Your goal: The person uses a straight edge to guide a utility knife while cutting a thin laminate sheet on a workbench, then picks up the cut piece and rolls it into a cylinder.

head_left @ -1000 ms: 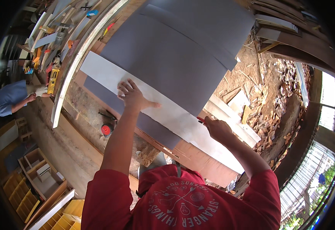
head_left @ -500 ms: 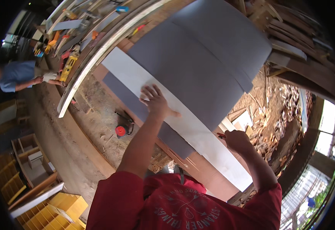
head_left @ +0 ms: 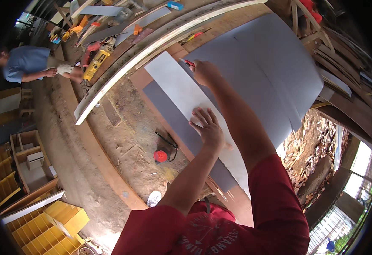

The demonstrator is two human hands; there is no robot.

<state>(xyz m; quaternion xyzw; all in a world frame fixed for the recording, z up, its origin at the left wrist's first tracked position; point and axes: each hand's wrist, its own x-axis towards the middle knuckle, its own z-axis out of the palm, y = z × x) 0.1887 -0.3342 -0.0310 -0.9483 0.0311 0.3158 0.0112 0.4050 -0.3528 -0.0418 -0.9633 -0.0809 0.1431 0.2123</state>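
Observation:
My left hand (head_left: pixel 207 127) lies with fingers spread on a long white strip (head_left: pixel 169 75). My right hand (head_left: pixel 203 73) grips a red-handled tool (head_left: pixel 188 63), probably a cutter, at the strip's right edge near its far end. The strip lies along a large dark grey sheet (head_left: pixel 271 55) with a split running down it. A narrower grey piece (head_left: pixel 160 102) shows left of the strip, on reddish-brown board (head_left: pixel 141 83). A red round object with a black strap (head_left: pixel 160 156) lies left of the board.
A long white rail (head_left: pixel 88 106) curves past at upper left. Beyond it are offcuts and yellow power tool (head_left: pixel 96 63). A person in blue (head_left: pixel 26 63) is at far left. Yellow shelving (head_left: pixel 45 229) and a wooden box unit (head_left: pixel 35 163) stand lower left; stacked boards (head_left: pixel 343 85) lie right.
My right hand, holding the red tool, has moved from the near part of the strip up to its far end, beyond my left hand. The view has shifted, moving the workpiece rightward.

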